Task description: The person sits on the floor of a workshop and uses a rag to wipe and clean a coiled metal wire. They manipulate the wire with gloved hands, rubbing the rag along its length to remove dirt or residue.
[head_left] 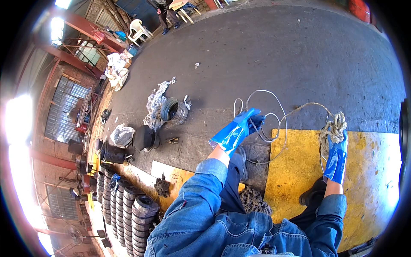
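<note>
My left hand (239, 128), in a long blue rubber glove, is closed around a thin cable (314, 103). Loose loops of that cable hang about the fingers and trail over the dark floor. From there the cable arcs across to my right hand (337, 155), gloved in the same blue. A matted grey rag (337, 124) is bunched in the right hand's grip, with the cable running into it. The right fingers are partly hidden by the rag. The right hand is over a yellow floor plate (287, 171).
Left of me lie pliers (172, 140), a wire coil (180, 115), pale rags (155, 105), a black bucket (144, 138) and a plastic bag (122, 135). Stacked black rings (143, 207) stand at the lower left. A person (164, 12) stands far off near a white chair (137, 30).
</note>
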{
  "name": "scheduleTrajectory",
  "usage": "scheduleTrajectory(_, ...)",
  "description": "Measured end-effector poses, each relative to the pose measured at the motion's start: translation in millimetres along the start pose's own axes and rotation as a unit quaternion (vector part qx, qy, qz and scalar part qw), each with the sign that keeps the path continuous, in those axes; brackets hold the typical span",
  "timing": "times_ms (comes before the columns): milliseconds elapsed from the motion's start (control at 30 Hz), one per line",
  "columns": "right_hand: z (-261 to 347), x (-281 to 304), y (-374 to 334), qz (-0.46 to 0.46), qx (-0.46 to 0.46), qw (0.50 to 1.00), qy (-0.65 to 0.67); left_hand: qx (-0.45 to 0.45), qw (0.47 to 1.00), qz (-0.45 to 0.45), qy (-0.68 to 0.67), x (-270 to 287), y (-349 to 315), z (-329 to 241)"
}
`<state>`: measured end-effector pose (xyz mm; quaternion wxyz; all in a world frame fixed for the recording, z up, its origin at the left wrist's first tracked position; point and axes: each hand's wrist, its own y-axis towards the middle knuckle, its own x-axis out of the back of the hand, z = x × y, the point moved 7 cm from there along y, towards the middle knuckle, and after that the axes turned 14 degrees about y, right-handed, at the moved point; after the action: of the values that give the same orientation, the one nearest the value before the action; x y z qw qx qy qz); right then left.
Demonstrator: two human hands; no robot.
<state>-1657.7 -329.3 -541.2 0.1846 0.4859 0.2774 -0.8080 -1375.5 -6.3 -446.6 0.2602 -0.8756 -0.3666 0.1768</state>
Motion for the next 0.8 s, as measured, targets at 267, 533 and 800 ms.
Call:
scheduleTrajectory(267, 3.6, 3.6, 3.4, 0.034, 0.078, 0.981, -0.174, 0.015, 0.998, 0.058, 0.016, 3.6, 5.4, 9.5)
scheduleTrajectory(533, 7.9, -7.9, 3.1, 0.066, 0.19, 0.911, -0.359, -0.005, 0.959, 0.102, 0.266, 0.1, 13.2, 27.3)
scheduleTrajectory(800, 35.4, -27.2, -27.4, 0.012, 0.156, 0.951, -0.268, -0.013, 0.944, 0.136, 0.299, -16.1, 23.3, 18.6)
